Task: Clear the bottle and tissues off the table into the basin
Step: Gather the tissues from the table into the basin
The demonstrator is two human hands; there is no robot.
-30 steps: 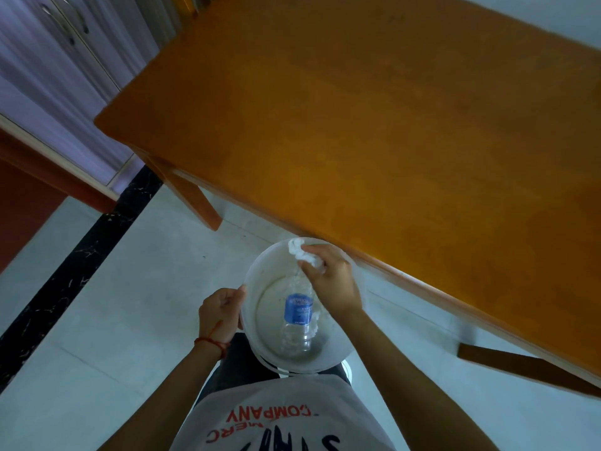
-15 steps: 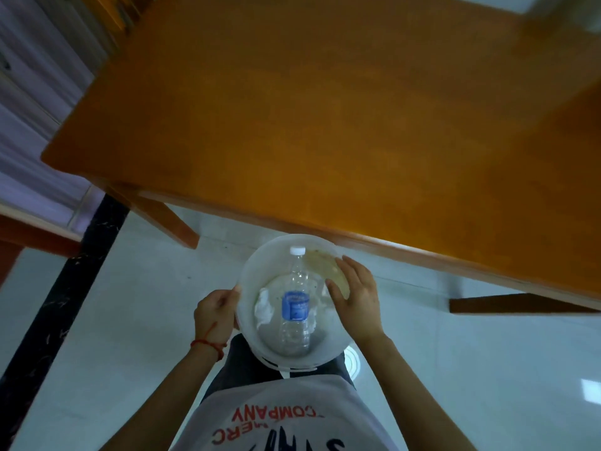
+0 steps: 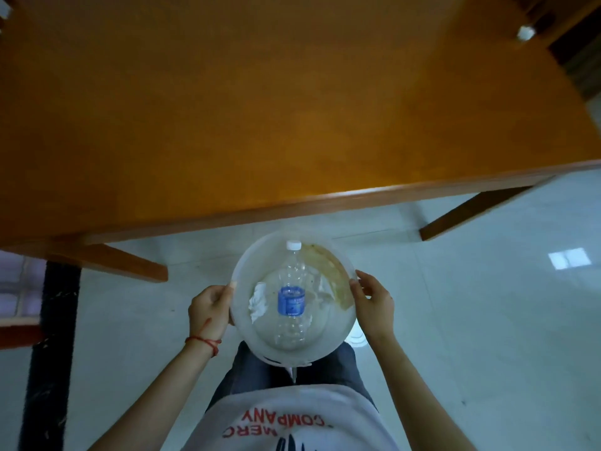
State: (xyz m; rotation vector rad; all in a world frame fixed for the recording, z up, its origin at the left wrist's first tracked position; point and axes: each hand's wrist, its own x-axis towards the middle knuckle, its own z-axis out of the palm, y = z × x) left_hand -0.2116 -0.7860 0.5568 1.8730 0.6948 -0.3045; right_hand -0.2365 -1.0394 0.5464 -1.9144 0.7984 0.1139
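Observation:
A white plastic basin (image 3: 242,323) is held in front of my body, just below the table's near edge. Inside it lies a clear bottle (image 3: 291,301) with a blue label and a white cap, cap pointing toward the table. A crumpled white tissue (image 3: 258,301) lies left of the bottle, and another tissue (image 3: 322,288) lies to its right. My left hand (image 3: 209,307) grips the basin's left rim. My right hand (image 3: 374,304) holds the right rim. A brownish stain marks the basin's inner right wall.
The orange wooden table (image 3: 260,109) fills the upper view, its legs (image 3: 465,211) angled to the floor at left and right. A small white object (image 3: 526,32) sits at the table's far right corner. White floor tiles lie below, with a black strip (image 3: 48,353) at left.
My right hand dropped the tissue into the basin, then moved out to the basin's right rim. The view swung so the table's near edge now runs across the frame.

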